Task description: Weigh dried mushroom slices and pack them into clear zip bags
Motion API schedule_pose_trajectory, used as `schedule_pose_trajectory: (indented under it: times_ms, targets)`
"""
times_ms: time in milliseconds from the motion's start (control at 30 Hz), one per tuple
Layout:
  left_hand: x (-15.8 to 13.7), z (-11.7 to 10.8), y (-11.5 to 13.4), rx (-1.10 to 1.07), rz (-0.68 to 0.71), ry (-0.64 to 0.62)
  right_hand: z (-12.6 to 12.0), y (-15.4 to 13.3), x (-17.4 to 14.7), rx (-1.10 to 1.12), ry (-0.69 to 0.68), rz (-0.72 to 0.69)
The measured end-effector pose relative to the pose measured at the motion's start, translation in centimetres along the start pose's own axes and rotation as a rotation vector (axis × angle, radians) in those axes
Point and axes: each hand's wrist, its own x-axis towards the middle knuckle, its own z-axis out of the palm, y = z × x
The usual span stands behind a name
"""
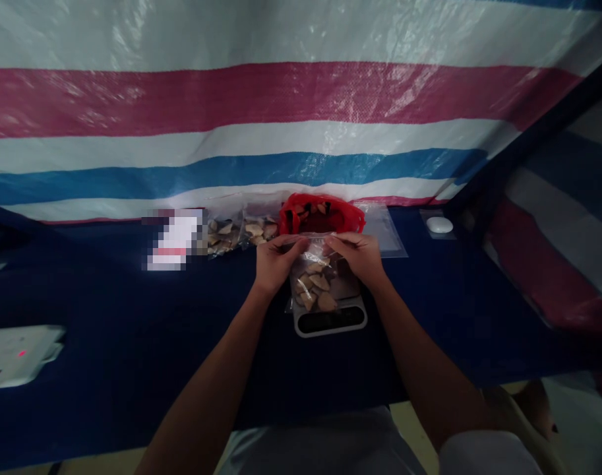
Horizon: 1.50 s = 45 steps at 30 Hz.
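Note:
Both hands pinch the top edge of a clear zip bag [316, 280], which holds several tan, chip-like pieces. My left hand [275, 262] grips the bag's upper left, thumb against the plastic. At the upper right, my right hand [357, 256] has thumb and fingers closed on the same edge. The bag hangs over a grey kitchen scale [357, 320] with a dark display; whether it rests on the plate I cannot tell. Just behind the hands stands a red plastic bag [347, 210], its mouth spread, with brownish pieces inside.
Left of the red bag lie two filled clear bags [222, 239] [257, 231]. Flat clear bags [392, 237] lie to its right, near a white rounded object [439, 225]. A blurred bright phone-like object [175, 241] and a white power strip [18, 356] are leftward. Striped sheeting [261, 99] hangs behind.

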Motion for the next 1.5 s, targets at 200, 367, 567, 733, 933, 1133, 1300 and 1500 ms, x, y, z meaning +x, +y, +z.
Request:
schedule_pose_trajectory:
  times_ms: [200,367,567,733,933,1133,1300,1500]
  targets:
    - [0.2,0.1,0.2,0.004,-0.022,-0.063,-0.3,-0.2,0.3,-0.004,-0.067,-0.016]
    - [0.9,0.8,0.7,0.038,0.007,-0.118,-0.5,-0.2,0.4,-0.029,-0.067,-0.063]
    - [1.4,1.3,0.7,0.045,0.037,-0.137,-0.8,0.1,0.8,-0.036,-0.043,-0.064]
    - [1.2,1.1,0.5,0.033,0.023,-0.116,-0.8,0.3,0.8,-0.010,0.001,-0.022]
    - [1.0,1.0,0.6,-0.004,0.066,-0.105,-0.7,-0.1,0.6,0.063,0.063,0.035]
    - [0.6,1.1,0.5,-0.030,0.060,-0.124,-0.5,-0.2,0.7,0.027,0.008,0.012]
    - [0.5,0.7,0.3,-0.054,0.023,-0.079,-0.3,-0.1,0.7,0.039,0.066,0.019]
    - [0.1,0.5,0.8,-0.044,0.067,-0.015,0.2,-0.7,0.5,0.031,0.030,-0.021]
